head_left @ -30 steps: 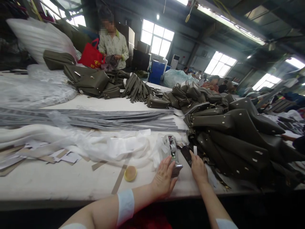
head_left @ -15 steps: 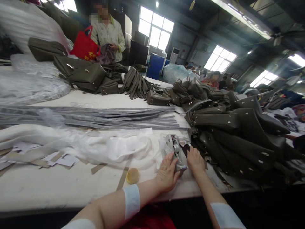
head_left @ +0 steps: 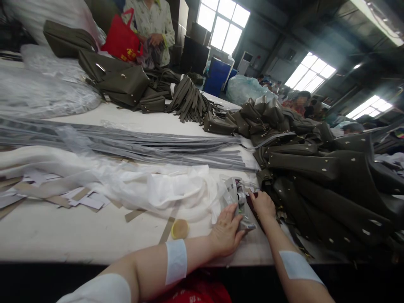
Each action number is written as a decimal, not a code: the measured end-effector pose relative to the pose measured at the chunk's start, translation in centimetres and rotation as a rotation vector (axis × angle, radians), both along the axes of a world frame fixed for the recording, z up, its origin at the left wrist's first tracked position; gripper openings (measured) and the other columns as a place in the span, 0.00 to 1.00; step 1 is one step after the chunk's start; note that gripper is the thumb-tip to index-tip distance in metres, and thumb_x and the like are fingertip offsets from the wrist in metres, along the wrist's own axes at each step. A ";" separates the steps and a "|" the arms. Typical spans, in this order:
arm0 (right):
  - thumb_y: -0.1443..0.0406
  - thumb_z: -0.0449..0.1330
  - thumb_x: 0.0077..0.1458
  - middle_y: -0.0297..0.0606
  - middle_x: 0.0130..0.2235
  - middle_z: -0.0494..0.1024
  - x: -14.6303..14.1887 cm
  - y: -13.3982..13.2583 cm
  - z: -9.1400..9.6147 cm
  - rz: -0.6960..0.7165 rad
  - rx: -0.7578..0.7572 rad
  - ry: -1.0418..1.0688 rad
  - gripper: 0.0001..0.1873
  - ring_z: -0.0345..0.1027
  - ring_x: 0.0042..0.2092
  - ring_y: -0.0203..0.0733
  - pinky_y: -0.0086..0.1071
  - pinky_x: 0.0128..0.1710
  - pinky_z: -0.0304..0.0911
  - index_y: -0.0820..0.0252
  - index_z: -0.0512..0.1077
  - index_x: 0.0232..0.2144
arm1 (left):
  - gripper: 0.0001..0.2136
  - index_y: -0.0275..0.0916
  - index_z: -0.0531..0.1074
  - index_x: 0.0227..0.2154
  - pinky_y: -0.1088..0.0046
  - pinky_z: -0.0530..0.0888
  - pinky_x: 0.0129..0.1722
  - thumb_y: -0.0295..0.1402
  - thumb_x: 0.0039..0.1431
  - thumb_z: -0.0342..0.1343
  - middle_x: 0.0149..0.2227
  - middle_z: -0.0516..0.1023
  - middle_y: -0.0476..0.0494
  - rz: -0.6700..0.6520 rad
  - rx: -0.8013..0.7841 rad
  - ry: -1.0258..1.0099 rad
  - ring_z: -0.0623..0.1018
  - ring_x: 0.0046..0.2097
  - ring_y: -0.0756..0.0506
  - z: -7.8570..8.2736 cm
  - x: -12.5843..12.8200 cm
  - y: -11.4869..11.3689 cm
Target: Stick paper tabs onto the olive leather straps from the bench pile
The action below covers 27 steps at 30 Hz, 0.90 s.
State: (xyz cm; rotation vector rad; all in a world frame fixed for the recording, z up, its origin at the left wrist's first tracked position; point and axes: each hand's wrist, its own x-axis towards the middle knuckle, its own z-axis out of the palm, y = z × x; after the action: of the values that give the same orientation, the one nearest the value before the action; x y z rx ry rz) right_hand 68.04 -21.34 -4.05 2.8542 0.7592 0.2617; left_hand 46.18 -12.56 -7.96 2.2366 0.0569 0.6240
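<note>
A grey device with shiny metal parts (head_left: 240,200) lies on the table in front of me, with crumpled clear plastic along its left side. My left hand (head_left: 226,232) rests against its near left side, fingers stretched and thumb apart by the near end. Just right of the device, my right hand (head_left: 264,206) has its fingers closed on a dark red flat piece (head_left: 251,203). The full shape of that piece is partly hidden by the hand.
Dark olive bags (head_left: 334,198) are heaped on the right. Grey strips (head_left: 164,145) and white sheeting (head_left: 151,185) stretch leftward. A yellow tape roll (head_left: 180,229) sits near the left forearm; card pieces (head_left: 90,198) lie farther left. Across the table stands a person (head_left: 154,29) beside a red bag (head_left: 121,40).
My view has tilted and shifted, moving the scene in the frame. The right hand has turned slightly, showing more of the dark red piece. My left hand stays against the device.
</note>
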 end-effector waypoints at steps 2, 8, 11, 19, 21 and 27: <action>0.59 0.53 0.63 0.52 0.43 0.76 -0.2 -0.3 0.0 0.071 0.014 0.018 0.18 0.71 0.47 0.51 0.37 0.44 0.62 0.68 0.72 0.47 | 0.22 0.37 0.64 0.56 0.47 0.59 0.65 0.35 0.60 0.54 0.68 0.50 0.32 -0.007 0.001 0.004 0.54 0.68 0.33 0.0 -0.1 0.0; 0.71 0.59 0.49 0.50 0.55 0.70 -1.1 -2.1 -0.1 0.234 0.054 0.052 0.37 0.62 0.56 0.51 0.39 0.56 0.55 0.67 0.56 0.62 | 0.21 0.37 0.65 0.56 0.48 0.58 0.65 0.35 0.60 0.54 0.67 0.50 0.32 -0.010 -0.003 0.017 0.54 0.68 0.34 0.1 0.0 0.0; 0.66 0.59 0.52 0.52 0.53 0.72 -1.4 -2.7 -0.3 0.227 0.064 0.043 0.37 0.64 0.54 0.53 0.40 0.54 0.56 0.70 0.55 0.63 | 0.21 0.38 0.65 0.56 0.47 0.58 0.65 0.34 0.61 0.54 0.67 0.49 0.33 -0.009 -0.016 0.011 0.54 0.68 0.34 0.1 0.0 0.0; 0.59 0.53 0.62 0.52 0.49 0.76 -1.2 -2.8 -0.7 0.165 0.097 0.018 0.25 0.68 0.51 0.51 0.38 0.50 0.59 0.69 0.63 0.57 | 0.21 0.39 0.64 0.56 0.44 0.59 0.64 0.35 0.61 0.54 0.68 0.49 0.32 -0.019 -0.037 0.013 0.53 0.68 0.33 0.2 0.0 0.0; 0.61 0.49 0.64 0.51 0.47 0.77 -1.0 -2.7 -0.7 0.150 0.108 0.015 0.21 0.70 0.49 0.50 0.38 0.49 0.60 0.67 0.66 0.54 | 0.21 0.39 0.63 0.56 0.43 0.59 0.64 0.35 0.60 0.54 0.68 0.49 0.32 -0.023 -0.045 0.005 0.53 0.68 0.33 0.1 0.0 0.0; 0.55 0.54 0.61 0.52 0.48 0.76 -1.6 -3.1 -0.7 0.167 0.145 0.014 0.25 0.70 0.50 0.53 0.40 0.49 0.63 0.67 0.66 0.54 | 0.21 0.38 0.64 0.56 0.45 0.58 0.64 0.35 0.60 0.54 0.68 0.48 0.32 -0.035 -0.052 0.012 0.53 0.68 0.33 0.1 0.0 0.1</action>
State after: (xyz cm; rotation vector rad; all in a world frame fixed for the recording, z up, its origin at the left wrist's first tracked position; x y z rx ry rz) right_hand 66.40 -24.42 -4.74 2.9315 1.0237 0.3324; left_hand 46.16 -12.42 -7.88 2.1863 0.0395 0.5839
